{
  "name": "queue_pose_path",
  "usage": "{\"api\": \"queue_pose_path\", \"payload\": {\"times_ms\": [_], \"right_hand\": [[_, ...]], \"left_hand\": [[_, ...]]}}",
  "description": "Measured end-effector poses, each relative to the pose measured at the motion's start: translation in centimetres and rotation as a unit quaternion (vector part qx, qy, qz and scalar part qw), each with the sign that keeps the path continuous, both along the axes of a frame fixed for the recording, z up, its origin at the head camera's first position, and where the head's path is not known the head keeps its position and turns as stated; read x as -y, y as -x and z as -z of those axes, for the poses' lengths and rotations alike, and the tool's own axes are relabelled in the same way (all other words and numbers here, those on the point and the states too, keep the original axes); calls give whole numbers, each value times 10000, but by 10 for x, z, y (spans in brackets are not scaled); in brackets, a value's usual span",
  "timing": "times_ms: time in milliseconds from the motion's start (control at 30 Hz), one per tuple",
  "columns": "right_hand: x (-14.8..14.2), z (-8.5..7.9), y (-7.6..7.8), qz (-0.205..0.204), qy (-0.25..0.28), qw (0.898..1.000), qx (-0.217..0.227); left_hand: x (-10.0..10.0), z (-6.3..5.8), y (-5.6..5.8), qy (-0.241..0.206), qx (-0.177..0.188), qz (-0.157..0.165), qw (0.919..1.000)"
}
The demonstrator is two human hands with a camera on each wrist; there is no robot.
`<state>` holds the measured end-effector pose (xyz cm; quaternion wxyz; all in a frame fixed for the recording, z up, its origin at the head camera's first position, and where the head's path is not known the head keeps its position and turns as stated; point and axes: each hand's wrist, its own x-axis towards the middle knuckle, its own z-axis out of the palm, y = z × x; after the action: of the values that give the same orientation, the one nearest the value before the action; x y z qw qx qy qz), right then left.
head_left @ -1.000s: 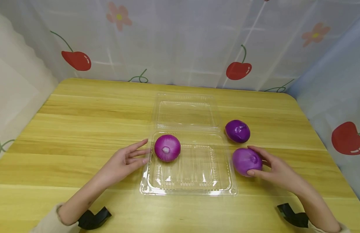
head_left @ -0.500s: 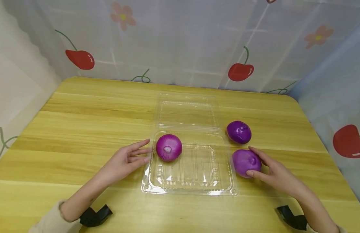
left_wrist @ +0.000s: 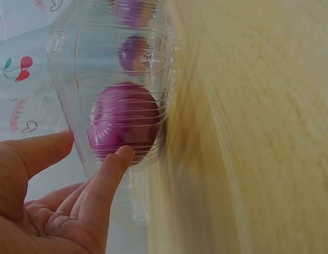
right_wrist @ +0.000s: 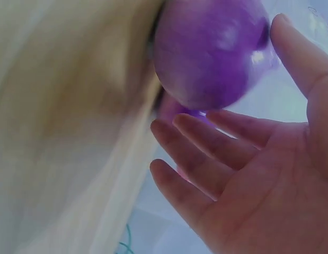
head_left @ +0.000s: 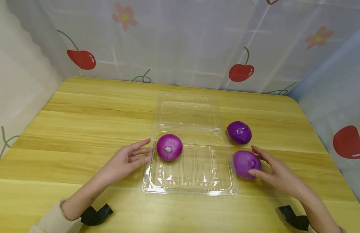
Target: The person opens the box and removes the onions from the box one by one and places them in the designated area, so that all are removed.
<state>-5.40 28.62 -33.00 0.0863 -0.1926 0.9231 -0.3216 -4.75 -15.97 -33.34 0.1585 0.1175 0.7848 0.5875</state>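
Note:
A hinged clear plastic container (head_left: pixel 194 173) lies unfolded on the table, its lid (head_left: pixel 187 113) toward the back. In its left part sits a magenta red onion (head_left: pixel 169 147), also visible through the ribbed wall in the left wrist view. My left hand (head_left: pixel 124 161) is at the container's left edge, fingers extended, fingertips at the wall. Just right of the container a paler purple onion (head_left: pixel 245 164) rests on the table. My right hand (head_left: pixel 277 173) is beside it with thumb and fingers spread loosely; in the right wrist view the fingers (right_wrist: pixel 201 151) are not closed round this onion (right_wrist: pixel 211 53).
Behind the pale onion lies a dark, glossy purple onion-like vegetable (head_left: pixel 239 132), near the container's right side. The wooden table (head_left: pixel 89 129) runs back to a curtain (head_left: pixel 180 42) printed with cherries and flowers. Black wrist mounts (head_left: pixel 96 215) show below both forearms.
My right hand's fingers have loosened and drawn slightly away from the pale onion. The left hand stays at the container's edge. The head view has shifted a little.

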Motion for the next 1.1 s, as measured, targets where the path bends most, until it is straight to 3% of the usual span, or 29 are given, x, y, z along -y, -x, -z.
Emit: {"api": "queue_pose_path", "payload": {"times_ms": [267,467,567,700,800,867,1000,1100], "right_hand": [[7,-30,-4,207,-254,9992,-240],[42,-64,-8,410,117,9923,-1161],[67,-84,-9,186,533,9859,-1573],[101,-107,-6,-465,903,9764,-1904],[125,-111,1,-816,1437,9761,-1412],[140,-105,8,-839,1905,9754,-724],[162,-78,21,-517,2452,9668,493],[172,-58,28,-271,2466,9651,837]], "left_hand": [[0,0,1,7,-28,32,10000],[1,0,1,13,-40,43,10000],[1,1,1,-6,-14,56,10000],[1,1,1,-20,-1,58,10000],[0,1,1,-27,-1,51,10000],[0,1,1,-21,-3,40,10000],[-1,1,1,0,-5,23,10000],[-2,1,1,12,-5,28,10000]]}}
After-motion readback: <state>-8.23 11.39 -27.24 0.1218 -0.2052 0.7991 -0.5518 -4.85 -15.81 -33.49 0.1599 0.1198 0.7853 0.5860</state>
